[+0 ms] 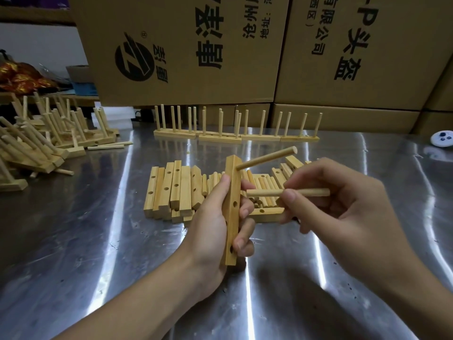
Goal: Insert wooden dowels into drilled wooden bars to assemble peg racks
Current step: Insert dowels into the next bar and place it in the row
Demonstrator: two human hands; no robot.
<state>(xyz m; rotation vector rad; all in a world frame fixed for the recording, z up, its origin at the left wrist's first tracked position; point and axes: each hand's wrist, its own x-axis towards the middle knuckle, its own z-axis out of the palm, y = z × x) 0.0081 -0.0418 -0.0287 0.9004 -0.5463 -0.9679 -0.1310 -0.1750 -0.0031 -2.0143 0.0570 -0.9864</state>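
Frame centre: left hand (213, 224) grips drilled bar (232, 209) upright above steel counter (98, 241), one dowel (267, 158) already seated near top. Right hand (343, 204) pinches second dowel (264, 192), tip beside bar. Loose bars (171, 190) behind.

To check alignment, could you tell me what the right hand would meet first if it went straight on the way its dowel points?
Probably the bar held in the left hand, above its open hole; a left fingertip sits near the dowel tip, so depth is unsure.
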